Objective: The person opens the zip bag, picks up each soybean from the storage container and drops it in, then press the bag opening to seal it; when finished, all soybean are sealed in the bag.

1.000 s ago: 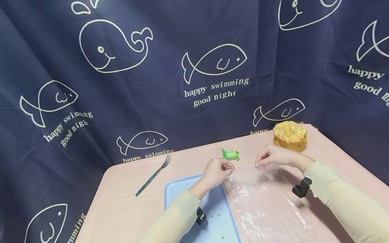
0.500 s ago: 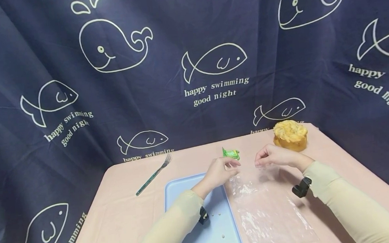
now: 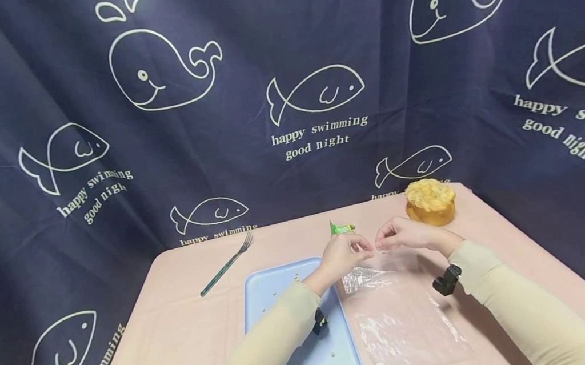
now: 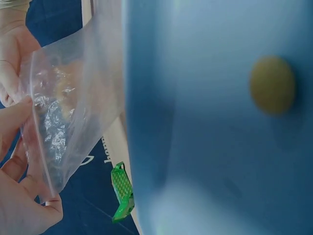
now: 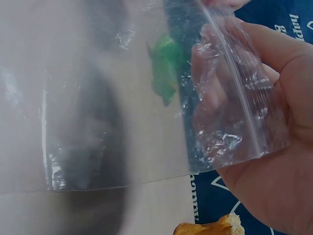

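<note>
A clear zip bag (image 3: 407, 328) lies with its lower part on the table and its zip edge lifted between both hands. My left hand (image 3: 343, 254) pinches the zip edge; in the left wrist view its fingers and thumb are on the bag (image 4: 61, 112). Close beside it, my right hand (image 3: 412, 233) grips the other part of that edge. The right wrist view has the right hand (image 5: 279, 191) partly behind the clear plastic, with the zip strip running down past its fingers. Nothing is seen inside the bag.
A blue tray (image 3: 259, 285) under the left forearm bears several small beige balls (image 4: 272, 85). Behind the left hand lies a green wrapped packet (image 3: 341, 228). A round bread (image 3: 430, 203) stands at the back right, a fork (image 3: 227, 265) at the left. Curtain surrounds the table.
My left hand has slid right along the bag's edge, its fingers parting and drawing together again, and is now close to the right hand. The right hand has kept its grip. The head view has shifted slightly.
</note>
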A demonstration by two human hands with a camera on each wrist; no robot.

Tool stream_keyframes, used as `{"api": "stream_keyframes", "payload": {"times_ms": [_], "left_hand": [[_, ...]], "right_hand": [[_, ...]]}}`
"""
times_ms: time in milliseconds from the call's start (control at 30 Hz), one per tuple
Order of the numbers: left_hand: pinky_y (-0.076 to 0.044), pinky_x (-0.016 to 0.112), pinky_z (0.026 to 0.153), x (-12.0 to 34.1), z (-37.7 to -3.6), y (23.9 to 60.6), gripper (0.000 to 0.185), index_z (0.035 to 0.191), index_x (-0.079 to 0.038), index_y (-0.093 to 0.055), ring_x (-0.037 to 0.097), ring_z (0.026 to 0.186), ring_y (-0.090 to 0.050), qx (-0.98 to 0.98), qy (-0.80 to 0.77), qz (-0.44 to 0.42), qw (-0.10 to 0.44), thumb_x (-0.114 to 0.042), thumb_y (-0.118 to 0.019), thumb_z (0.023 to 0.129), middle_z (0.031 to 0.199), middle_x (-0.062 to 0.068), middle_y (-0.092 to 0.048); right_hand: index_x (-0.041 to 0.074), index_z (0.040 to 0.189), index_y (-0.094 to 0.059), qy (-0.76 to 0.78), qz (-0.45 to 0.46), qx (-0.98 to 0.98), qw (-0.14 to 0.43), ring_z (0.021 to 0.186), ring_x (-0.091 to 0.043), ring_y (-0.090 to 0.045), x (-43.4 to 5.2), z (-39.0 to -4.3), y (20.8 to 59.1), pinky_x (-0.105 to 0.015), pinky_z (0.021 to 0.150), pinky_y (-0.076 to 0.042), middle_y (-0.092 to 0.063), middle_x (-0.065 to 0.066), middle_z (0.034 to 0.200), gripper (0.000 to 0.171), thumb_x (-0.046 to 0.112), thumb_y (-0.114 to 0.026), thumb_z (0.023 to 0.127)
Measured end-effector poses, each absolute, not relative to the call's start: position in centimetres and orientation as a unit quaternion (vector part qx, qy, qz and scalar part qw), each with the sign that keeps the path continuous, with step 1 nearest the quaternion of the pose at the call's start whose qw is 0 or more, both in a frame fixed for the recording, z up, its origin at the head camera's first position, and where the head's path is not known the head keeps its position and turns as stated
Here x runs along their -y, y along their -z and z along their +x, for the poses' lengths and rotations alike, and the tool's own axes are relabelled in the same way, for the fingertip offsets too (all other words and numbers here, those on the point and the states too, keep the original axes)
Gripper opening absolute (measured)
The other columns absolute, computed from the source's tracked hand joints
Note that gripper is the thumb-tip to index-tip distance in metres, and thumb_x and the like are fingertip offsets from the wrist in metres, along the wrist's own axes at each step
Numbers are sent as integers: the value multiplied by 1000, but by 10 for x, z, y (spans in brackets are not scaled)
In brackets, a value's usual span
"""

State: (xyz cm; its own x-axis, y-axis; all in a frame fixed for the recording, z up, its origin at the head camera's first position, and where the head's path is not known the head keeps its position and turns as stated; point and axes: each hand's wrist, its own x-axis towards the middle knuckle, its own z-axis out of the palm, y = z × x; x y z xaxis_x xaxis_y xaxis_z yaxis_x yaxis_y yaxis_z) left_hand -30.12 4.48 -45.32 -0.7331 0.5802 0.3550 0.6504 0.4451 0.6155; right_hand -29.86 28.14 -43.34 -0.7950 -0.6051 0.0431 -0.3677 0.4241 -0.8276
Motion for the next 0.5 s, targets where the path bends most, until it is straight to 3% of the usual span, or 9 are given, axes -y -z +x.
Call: {"api": "stream_keyframes", "payload": {"times_ms": [300, 500], "left_hand": [[-47, 16, 70, -41, -300, 458, 7, 83, -18, -78, -4, 74, -57, 844, 385, -366, 69, -21, -84, 85, 84, -14, -71], [-47, 17, 69, -41, -299, 456, 7, 82, -16, -77, -2, 74, -57, 835, 409, -363, 52, -18, -83, 86, 87, -13, -70]], "right_hand": [[-3, 93, -76, 447, -304, -830, 135, 71, -5, -59, -280, -295, 432, -21, 65, -49, -74, -8, 82, 12, 7, -70, 94], [-4, 91, -75, 449, -308, -830, 119, 73, -9, -63, -278, -295, 430, -23, 71, -53, -73, -19, 83, 9, 3, -69, 93]]}}
